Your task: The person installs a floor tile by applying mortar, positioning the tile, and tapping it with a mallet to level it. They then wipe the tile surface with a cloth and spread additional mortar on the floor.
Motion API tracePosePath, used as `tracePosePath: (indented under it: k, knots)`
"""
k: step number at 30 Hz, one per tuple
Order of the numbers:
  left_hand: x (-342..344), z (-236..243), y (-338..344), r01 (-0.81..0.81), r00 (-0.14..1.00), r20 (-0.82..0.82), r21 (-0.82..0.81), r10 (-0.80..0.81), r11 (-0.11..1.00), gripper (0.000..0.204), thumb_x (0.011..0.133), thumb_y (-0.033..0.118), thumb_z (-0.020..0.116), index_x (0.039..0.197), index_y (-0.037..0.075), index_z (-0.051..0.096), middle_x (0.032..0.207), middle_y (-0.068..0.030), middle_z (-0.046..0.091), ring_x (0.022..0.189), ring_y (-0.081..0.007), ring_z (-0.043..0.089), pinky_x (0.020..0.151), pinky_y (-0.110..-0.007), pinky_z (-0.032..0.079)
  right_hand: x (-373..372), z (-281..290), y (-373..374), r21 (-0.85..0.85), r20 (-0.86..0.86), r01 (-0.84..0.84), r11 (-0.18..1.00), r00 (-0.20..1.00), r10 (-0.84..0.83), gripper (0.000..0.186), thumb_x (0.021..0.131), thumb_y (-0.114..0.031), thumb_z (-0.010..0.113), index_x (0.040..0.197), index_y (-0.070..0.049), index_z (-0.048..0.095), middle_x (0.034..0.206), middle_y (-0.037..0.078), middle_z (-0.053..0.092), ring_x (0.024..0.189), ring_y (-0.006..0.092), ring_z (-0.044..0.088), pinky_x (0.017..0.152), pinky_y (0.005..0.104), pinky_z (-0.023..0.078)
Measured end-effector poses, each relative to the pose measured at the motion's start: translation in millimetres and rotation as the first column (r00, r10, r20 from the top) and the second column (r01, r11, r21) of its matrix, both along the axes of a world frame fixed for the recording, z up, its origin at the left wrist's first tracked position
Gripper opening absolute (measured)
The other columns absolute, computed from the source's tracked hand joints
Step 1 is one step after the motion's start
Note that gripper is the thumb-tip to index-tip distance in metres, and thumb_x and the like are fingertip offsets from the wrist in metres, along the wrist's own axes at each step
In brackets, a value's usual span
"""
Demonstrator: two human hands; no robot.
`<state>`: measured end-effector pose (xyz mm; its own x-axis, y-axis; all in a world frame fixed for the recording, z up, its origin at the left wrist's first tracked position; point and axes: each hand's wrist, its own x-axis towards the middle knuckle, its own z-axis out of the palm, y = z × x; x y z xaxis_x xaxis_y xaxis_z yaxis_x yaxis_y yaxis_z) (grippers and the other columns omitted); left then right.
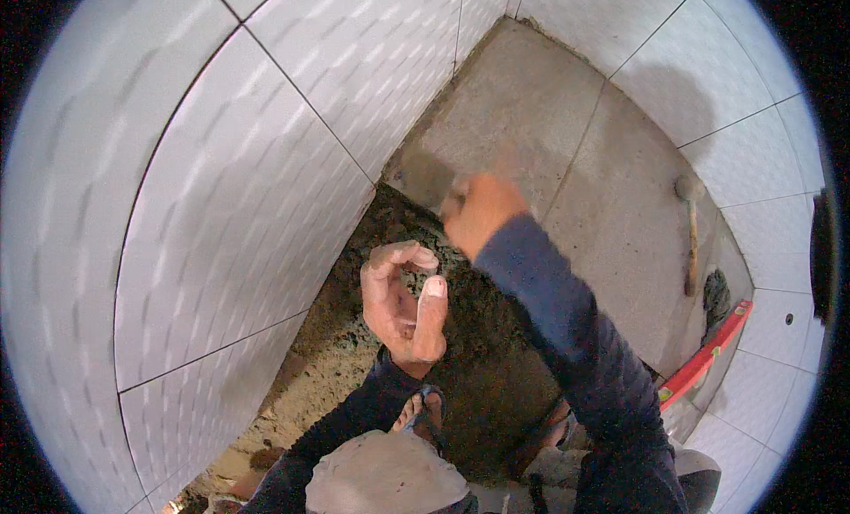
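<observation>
My left hand (403, 303) is held above the dark mortar bed (482, 363). Its fingers curl round in a C, with a gap to the thumb and nothing visible between them. Beyond it and to the right, my right hand (482, 215) is over the near edge of the laid grey floor tiles (584, 195). Motion smears its fingers, so whether it grips anything does not show. A dark, damp-looking patch marks the tile surface beside it.
White textured wall tiles (239, 204) rise on the left and right. A mallet (691, 239) lies on the floor tiles at right, near a dark crumpled bundle (715, 297) and a red spirit level (704, 359). My sandalled foot (423, 412) stands on the mortar.
</observation>
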<state>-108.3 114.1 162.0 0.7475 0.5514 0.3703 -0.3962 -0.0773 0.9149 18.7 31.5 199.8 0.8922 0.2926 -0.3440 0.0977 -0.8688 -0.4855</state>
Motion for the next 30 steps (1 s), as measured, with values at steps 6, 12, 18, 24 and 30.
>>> tracePosePath:
  k: [6,12,18,24,30]
  knots:
    - [-8,9,9,-0.023,1.0,0.0,0.013,0.023,1.0,0.033,0.086,0.008,0.056,0.116,-0.002,0.05,0.101,-0.0131,0.058,0.091,-0.0185,0.055,0.083,-0.032,0.044,25,5,-44,-0.134,0.392,0.088,0.987,0.919,-0.029,0.029,0.082,-0.029,0.065,0.101,-0.008,0.074,0.097,0.025,0.069,0.094,0.0415,0.067,0.086,0.0493,0.054]
    - [-3,4,-7,0.026,0.999,0.024,-0.017,-0.025,1.0,0.034,0.086,0.008,0.057,0.117,-0.002,0.049,0.102,-0.0133,0.058,0.092,-0.0189,0.055,0.084,-0.034,0.043,137,-24,-86,-0.077,0.467,0.072,0.994,0.884,-0.028,0.04,0.075,-0.03,0.073,0.11,-0.01,0.072,0.099,0.021,0.069,0.097,0.0391,0.065,0.086,0.0456,0.053]
    - [-8,-1,11,-0.037,0.999,-0.017,0.02,0.037,0.999,0.035,0.086,0.008,0.057,0.118,-0.002,0.049,0.103,-0.0138,0.058,0.093,-0.02,0.055,0.087,-0.035,0.043,22,1,-56,-0.13,0.218,-0.385,0.914,0.888,0.405,0.034,0.074,-0.024,0.064,0.106,-0.012,0.071,0.096,0.023,0.069,0.09,0.0418,0.067,0.084,0.0494,0.055]
    - [1,-3,-9,0.061,0.998,-0.012,0.01,-0.061,0.998,0.036,0.085,0.008,0.056,0.119,-0.002,0.049,0.103,-0.0145,0.058,0.094,-0.0206,0.056,0.087,-0.035,0.043,148,-61,-101,-0.379,0.453,-0.191,0.905,0.815,0.362,0.04,0.077,-0.035,0.072,0.109,-0.01,0.071,0.092,0.019,0.071,0.076,0.0397,0.067,0.076,0.0481,0.055]
    - [3,-7,7,0.005,1.0,-0.014,0.09,-0.003,0.996,0.035,0.084,0.007,0.055,0.118,-0.002,0.05,0.104,-0.0152,0.058,0.094,-0.0213,0.056,0.088,-0.035,0.043,26,-34,-37,0.015,0.231,-0.13,0.991,0.965,0.123,0.03,0.084,-0.029,0.067,0.103,-0.007,0.07,0.084,0.018,0.069,0.077,0.0392,0.066,0.07,0.0466,0.053]
